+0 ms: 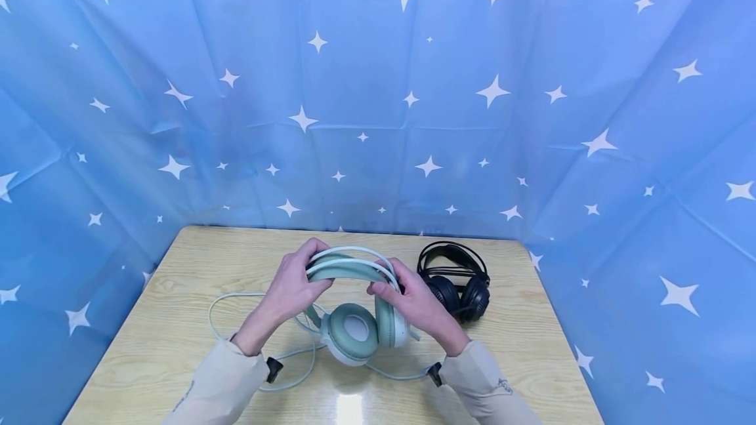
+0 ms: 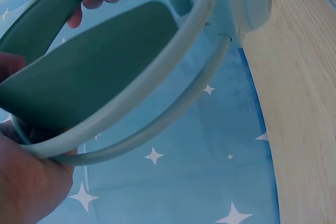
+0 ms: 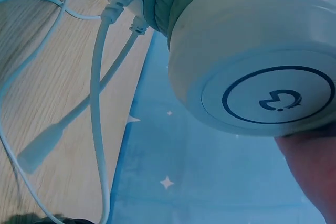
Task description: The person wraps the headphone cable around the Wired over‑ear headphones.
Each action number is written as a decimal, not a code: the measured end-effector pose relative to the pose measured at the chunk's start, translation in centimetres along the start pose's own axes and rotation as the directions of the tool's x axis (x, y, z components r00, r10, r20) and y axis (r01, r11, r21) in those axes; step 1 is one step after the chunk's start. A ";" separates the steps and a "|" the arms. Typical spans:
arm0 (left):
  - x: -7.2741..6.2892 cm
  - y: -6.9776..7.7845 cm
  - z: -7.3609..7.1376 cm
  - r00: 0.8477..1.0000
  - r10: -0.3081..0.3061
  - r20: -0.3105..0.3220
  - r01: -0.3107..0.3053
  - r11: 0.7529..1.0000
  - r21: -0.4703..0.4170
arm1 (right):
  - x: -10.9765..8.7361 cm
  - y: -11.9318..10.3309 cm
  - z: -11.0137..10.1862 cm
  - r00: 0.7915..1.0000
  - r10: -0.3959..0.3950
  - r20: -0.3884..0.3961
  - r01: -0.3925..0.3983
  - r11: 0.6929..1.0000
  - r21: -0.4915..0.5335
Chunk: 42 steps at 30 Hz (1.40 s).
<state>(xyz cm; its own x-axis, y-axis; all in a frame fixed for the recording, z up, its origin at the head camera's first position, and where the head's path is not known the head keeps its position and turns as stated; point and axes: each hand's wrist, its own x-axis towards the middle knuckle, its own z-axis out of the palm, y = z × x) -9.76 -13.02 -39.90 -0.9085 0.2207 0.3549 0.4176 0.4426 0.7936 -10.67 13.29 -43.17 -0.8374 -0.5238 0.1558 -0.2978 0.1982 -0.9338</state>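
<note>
A pale mint-green headset (image 1: 351, 333) is held above the wooden table, its headband up and its ear cups hanging below. My left hand (image 1: 289, 284) grips the left side of the headband, thumb underneath. My right hand (image 1: 416, 297) holds the right side, fingers behind and thumb on the inner side. The left wrist view shows the twin outer tubes and the darker green inner strap (image 2: 100, 66), with my left hand (image 2: 31, 182) at one end. Close up in the right wrist view is an ear cup (image 3: 262, 93) with a ringed logo, partly covering my right hand (image 3: 315, 166).
Black headphones (image 1: 474, 297) stand on the table (image 1: 508, 372) to the right of my right hand. The headset's pale cable (image 1: 230, 295) loops over the tabletop on the left and below. A short microphone boom (image 3: 39, 150) sticks out beside the cable. A blue star-patterned curtain (image 1: 354, 84) surrounds the table.
</note>
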 end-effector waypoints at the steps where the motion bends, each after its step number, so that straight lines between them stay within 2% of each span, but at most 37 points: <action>1: 0.0 0.0 -0.1 1.000 0.002 -0.011 -0.002 1.000 -0.008 | 0.0 -0.1 0.0 1.000 -0.004 -0.002 0.004 1.000 -0.017; 6: -0.2 0.1 -0.9 0.998 -0.027 -0.057 0.023 0.997 -0.069 | -0.5 0.1 -0.8 0.998 -0.051 -0.039 0.047 0.995 -0.086; 9: -0.3 0.0 -1.7 0.996 -0.054 -0.072 0.043 0.988 -0.148 | -1.2 0.5 -1.8 0.993 -0.081 -0.082 0.073 0.993 -0.095; 12: -0.3 -0.1 -2.6 0.995 -0.055 -0.079 0.034 0.970 -0.242 | -2.0 0.9 -2.9 0.989 -0.090 -0.113 0.074 0.988 -0.138; 14: -0.4 -0.2 -3.2 0.996 -0.037 -0.081 0.011 0.954 -0.301 | -2.6 1.1 -3.6 0.989 -0.091 -0.117 0.069 0.982 -0.177; 18: -0.7 -0.5 -4.3 0.996 0.026 -0.089 -0.060 0.915 -0.399 | -3.7 1.7 -4.8 0.993 -0.085 -0.087 0.067 0.979 -0.192; 20: -0.8 -0.6 -4.8 0.994 0.053 -0.097 -0.092 0.889 -0.449 | -4.0 2.2 -5.1 0.994 -0.095 -0.054 0.083 0.980 -0.183; 24: -0.8 -0.7 -5.5 0.988 0.103 -0.111 -0.147 0.834 -0.532 | -4.3 3.1 -5.4 0.993 -0.118 -0.022 0.108 0.957 -0.269; 27: -0.7 -0.7 -5.9 0.981 0.141 -0.133 -0.193 0.800 -0.568 | -4.6 3.7 -5.3 0.997 -0.068 -0.031 0.055 0.946 -0.320; 30: -0.6 -0.7 -6.3 0.971 0.174 -0.165 -0.239 0.767 -0.595 | -4.7 4.1 -5.2 0.999 -0.002 -0.035 -0.009 0.951 -0.308; 35: -0.6 -0.8 -6.8 0.962 0.182 -0.203 -0.271 0.717 -0.642 | -4.6 4.4 -5.1 0.998 0.039 -0.052 -0.053 0.952 -0.302; 38: -0.8 -1.0 -7.0 0.960 0.155 -0.234 -0.274 0.705 -0.654 | -4.7 4.7 -5.2 0.991 0.087 -0.100 -0.115 0.941 -0.318; 40: -0.8 -1.1 -7.2 0.954 0.139 -0.266 -0.285 0.695 -0.660 | -4.7 4.7 -5.3 0.980 0.147 -0.135 -0.180 0.941 -0.287; 42: -0.9 -1.1 -7.4 0.947 0.112 -0.303 -0.290 0.706 -0.646 | -4.7 4.7 -5.6 0.969 0.198 -0.147 -0.228 0.948 -0.224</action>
<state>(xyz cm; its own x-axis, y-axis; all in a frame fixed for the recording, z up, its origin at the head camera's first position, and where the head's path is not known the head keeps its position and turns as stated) -9.52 -20.16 -37.49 -0.8188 -0.0046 0.5741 0.5465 -0.3128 0.7769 -10.68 21.28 -46.48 -0.9379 -0.3465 0.0134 -0.1942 0.4930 -0.8481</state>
